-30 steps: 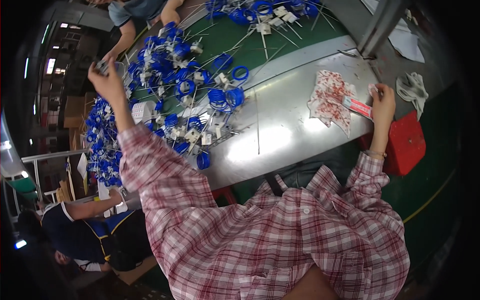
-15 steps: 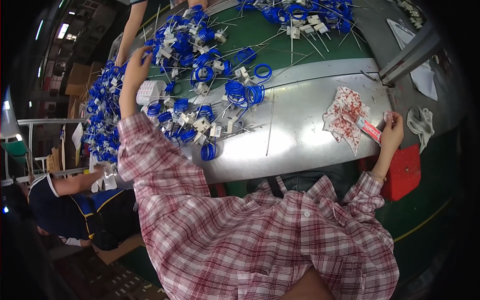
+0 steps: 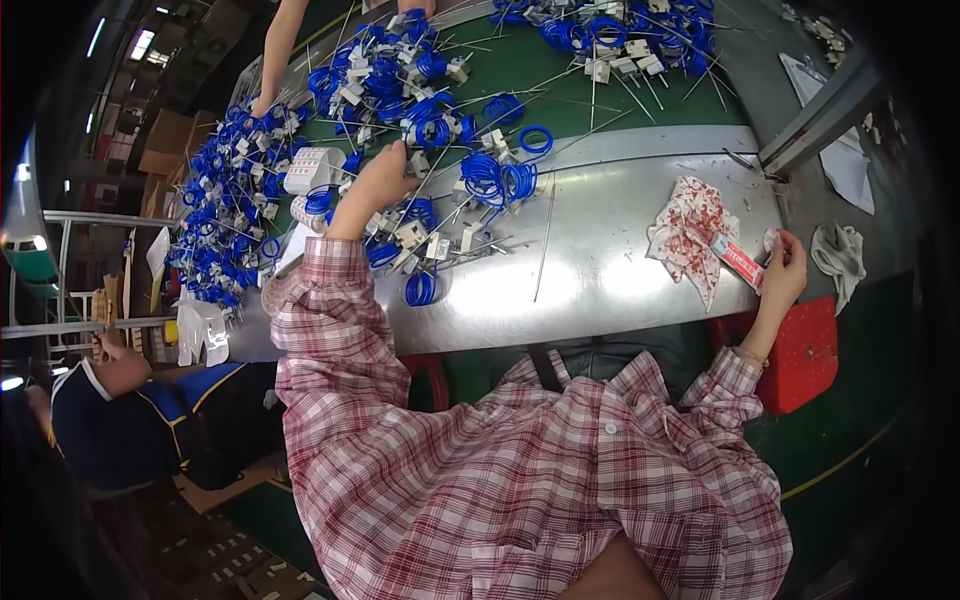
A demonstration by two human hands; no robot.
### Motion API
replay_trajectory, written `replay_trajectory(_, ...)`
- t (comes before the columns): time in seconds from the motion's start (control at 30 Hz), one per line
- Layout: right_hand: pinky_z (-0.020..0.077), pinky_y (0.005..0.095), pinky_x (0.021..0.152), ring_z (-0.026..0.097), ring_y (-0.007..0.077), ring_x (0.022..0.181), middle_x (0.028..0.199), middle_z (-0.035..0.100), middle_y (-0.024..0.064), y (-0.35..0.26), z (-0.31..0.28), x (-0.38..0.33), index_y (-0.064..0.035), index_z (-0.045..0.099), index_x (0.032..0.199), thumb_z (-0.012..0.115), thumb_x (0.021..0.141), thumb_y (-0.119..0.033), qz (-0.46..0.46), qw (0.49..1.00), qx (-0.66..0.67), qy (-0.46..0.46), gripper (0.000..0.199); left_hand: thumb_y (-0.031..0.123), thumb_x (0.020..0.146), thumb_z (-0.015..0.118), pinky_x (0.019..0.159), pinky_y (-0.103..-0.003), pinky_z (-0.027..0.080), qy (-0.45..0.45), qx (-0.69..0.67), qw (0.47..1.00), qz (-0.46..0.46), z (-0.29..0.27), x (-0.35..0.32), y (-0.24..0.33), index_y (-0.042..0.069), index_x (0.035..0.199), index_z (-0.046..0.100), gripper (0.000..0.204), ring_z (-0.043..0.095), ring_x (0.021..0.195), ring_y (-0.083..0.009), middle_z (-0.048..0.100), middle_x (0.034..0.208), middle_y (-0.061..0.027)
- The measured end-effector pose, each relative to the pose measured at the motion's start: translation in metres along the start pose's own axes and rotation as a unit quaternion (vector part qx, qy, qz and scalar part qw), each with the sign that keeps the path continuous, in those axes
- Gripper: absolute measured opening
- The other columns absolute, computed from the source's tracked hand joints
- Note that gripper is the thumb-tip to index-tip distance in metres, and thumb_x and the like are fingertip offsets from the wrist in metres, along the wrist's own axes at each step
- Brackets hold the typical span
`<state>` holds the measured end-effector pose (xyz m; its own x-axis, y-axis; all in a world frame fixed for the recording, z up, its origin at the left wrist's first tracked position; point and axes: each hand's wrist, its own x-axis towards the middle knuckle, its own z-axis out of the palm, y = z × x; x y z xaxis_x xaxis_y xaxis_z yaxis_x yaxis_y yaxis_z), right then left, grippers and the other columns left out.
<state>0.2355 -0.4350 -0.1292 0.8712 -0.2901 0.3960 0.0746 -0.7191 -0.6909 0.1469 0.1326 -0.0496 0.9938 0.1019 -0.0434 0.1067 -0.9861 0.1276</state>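
My left hand [image 3: 380, 182] reaches over the near part of the pile, palm down. Its finger and thumb are apart, close to a white block [image 3: 417, 163] among blue wire coils [image 3: 432, 132]. Whether it touches the block I cannot tell. On the right, my right hand [image 3: 788, 268] is closed in a pinch on a small piece of white cloth [image 3: 771, 238]. Beside it lies a red and white tube [image 3: 738, 262], its upper end on a white cloth with red stains [image 3: 690, 230].
More coils [image 3: 225, 190] heap at the left, where a co-worker's arm [image 3: 278, 55] reaches in. A roll of labels [image 3: 312, 170] stands beside them. Another coil pile [image 3: 610, 40] lies far back. A grey rag [image 3: 838, 250], a metal post [image 3: 825, 115] and a red stool [image 3: 800, 355] are at right.
My left hand has moved right and nearer, from the far left pile to the closer coils. My right hand has stayed by the tube. A person at the lower left has shifted a little.
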Motion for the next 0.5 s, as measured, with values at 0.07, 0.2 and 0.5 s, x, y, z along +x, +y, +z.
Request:
replay_trajectory(0.07, 0.0449, 0.0286, 0.063, 0.055, 0.0163, 0.065, 0.084, 0.061, 0.0083, -0.001, -0.002, -0.001, -0.0038, 0.063, 0.098, 0.057, 0.085, -0.012, 0.016, 0.999, 0.026, -0.008, 0.016, 0.023, 0.072, 0.070, 0.071, -0.041, 0.046, 0.007, -0.021, 1.000, -0.015, 0.006, -0.003, 0.003, -0.005, 0.089, 0.056, 0.035, 0.058, 0.082, -0.0383, 0.061, 0.087, -0.0236)
replay_trajectory(0.2, 0.0453, 0.0269, 0.063, 0.055, 0.0136, 0.066, 0.083, 0.062, 0.0067, 0.000, -0.004, -0.001, -0.0037, 0.062, 0.101, 0.056, 0.085, -0.010, 0.031, 0.999, 0.010, -0.024, 0.018, 0.024, 0.072, 0.071, 0.071, -0.041, 0.046, 0.053, -0.008, 0.999, -0.002, 0.004, -0.015, 0.009, -0.003, 0.096, 0.055, 0.039, 0.058, 0.084, -0.0369, 0.059, 0.092, -0.0232)
replay_trajectory(0.5, 0.0449, 0.0249, 0.069, 0.056, 0.0111, 0.077, 0.097, 0.060, 0.0063, -0.022, -0.010, -0.006, -0.0038, 0.060, 0.106, 0.056, 0.085, -0.008, 0.012, 0.999, 0.022, 0.028, 0.022, 0.000, 0.080, 0.064, 0.082, -0.025, 0.047, 0.341, -0.440, 0.829, 0.045, -0.091, -0.064, 0.069, -0.001, 0.104, 0.043, 0.032, 0.057, 0.096, -0.0155, 0.056, 0.113, -0.0171)
